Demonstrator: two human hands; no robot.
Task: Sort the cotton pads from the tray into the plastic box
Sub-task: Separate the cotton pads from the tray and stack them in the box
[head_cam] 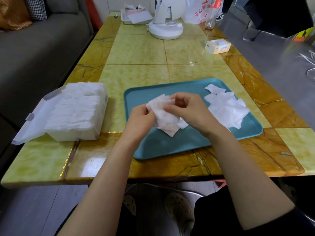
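Pinching a wad of white square cotton pads [164,116], left hand [141,117] and right hand [189,110] share one grip, with the translucent plastic box [76,108] leftward seemingly near full and a loose heap [226,109] rightward yet to sort.

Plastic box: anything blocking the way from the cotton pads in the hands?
Nothing visible. Left hand and right hand hold the cotton pads over the tray; only bare table separates them from the plastic box, its lid open.

The white plastic bag [196,14] bears red "开心".
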